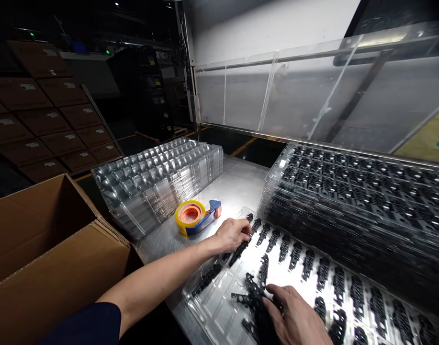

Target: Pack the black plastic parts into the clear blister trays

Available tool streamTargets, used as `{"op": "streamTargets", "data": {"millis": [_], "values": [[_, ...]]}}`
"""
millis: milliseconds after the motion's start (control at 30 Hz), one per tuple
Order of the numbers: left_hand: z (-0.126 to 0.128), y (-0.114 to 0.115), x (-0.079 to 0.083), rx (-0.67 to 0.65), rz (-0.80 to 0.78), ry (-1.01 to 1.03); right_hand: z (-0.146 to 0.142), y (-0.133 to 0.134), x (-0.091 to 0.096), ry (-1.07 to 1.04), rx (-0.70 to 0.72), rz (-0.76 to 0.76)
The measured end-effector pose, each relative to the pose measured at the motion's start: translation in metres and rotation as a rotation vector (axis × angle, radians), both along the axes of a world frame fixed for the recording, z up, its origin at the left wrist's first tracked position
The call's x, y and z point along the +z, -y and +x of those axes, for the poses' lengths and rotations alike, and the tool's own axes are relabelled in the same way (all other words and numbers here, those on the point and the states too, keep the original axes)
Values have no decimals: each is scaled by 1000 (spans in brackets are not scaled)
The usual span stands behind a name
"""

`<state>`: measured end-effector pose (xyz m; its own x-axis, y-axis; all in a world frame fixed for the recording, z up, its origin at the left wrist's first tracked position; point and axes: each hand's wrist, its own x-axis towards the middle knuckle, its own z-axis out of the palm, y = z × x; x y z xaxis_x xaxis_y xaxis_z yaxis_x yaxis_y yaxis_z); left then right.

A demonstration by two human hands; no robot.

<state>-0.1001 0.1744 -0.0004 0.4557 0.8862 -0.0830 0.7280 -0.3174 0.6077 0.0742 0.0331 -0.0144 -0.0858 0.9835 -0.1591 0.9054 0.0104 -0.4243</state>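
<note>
In front of me lies a clear plastic tray (219, 306) with rows of small black ribbed plastic parts in its pockets. My left hand (231, 235) reaches to the tray's far left corner. Its fingers are pinched on a slim black plastic part (240, 252), and the fingertips are partly hidden. Lower down, my right hand (298, 316) curls around a loose clump of black plastic parts (257, 299) that point in different directions above the tray. The underside of that grip is out of sight.
A yellow tape roll on a blue dispenser (201, 223) lies beyond my left forearm. Stacked clear trays (176, 182) stand behind it, and a tall stack of filled trays (348, 191) rises at right. An open cardboard box (107, 239) is at left. A transparent panel (294, 96) spans the back.
</note>
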Motion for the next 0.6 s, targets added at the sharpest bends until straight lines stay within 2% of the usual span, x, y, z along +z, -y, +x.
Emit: {"op": "streamTargets", "data": {"millis": [133,300,433,600], "values": [[-3,7,0,-60,78,-49,-5,0,1,-36,-27,16],[-11,21,10,-113,202,-208,-3,0,3,-118,-51,5],[-12,38,15,-153,194,-350,-2,2,5,-219,-69,-26],[-3,44,12,-106,159,-484,5,4,5,-356,-32,-111]]}}
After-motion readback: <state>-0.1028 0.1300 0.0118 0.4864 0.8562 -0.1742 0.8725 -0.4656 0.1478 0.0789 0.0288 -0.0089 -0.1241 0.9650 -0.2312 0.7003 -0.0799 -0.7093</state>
